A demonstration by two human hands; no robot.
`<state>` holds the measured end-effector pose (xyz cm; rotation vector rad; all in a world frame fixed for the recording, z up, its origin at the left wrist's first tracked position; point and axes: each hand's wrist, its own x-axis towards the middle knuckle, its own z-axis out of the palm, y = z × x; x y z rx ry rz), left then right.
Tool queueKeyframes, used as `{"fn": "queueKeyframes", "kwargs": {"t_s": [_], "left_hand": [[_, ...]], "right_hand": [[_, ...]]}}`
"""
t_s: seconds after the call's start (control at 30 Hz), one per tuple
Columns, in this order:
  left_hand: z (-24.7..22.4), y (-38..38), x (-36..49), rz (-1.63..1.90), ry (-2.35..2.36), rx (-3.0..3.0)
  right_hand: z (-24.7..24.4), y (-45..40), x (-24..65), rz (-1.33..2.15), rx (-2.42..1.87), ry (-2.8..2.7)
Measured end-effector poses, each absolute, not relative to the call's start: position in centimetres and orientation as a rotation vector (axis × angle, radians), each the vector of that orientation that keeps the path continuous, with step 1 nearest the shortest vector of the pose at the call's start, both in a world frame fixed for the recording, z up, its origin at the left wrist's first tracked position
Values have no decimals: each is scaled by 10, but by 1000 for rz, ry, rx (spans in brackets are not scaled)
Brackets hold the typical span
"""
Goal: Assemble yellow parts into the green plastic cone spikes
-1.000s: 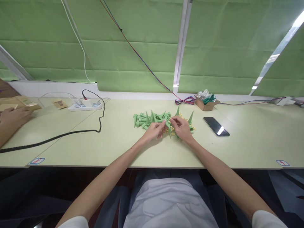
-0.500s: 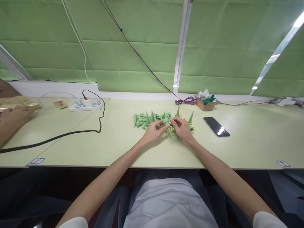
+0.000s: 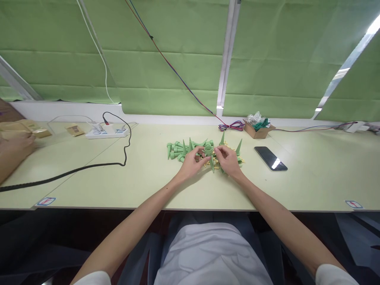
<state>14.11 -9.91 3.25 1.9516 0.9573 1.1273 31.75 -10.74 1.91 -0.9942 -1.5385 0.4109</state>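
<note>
Now tipping the cone (image 3: 208,151) mouth-up between both hands, opening it to view; holding it in a part-curled left hand (image 3: 191,163), bunching the right hand (image 3: 228,160) just beside, can't tell whether on anything. Working among crowding green cones (image 3: 178,149) and yellow bits (image 3: 242,160) on the table (image 3: 314,174); leaving phone (image 3: 270,158) and box (image 3: 257,132) apart, rightward.

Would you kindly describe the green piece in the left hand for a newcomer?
On the table, find the heap of green spikes, then the left hand at its near edge. The green piece shows its round open end upward and, unlike the rest, is held in that hand.
</note>
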Motion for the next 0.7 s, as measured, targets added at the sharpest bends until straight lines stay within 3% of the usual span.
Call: {"fn": "queueKeyframes", "kwargs": {"t_s": [0.7], "left_hand": [[23, -85, 138, 805, 733, 1468]], "right_hand": [[20, -110, 317, 374, -911, -1594]]}}
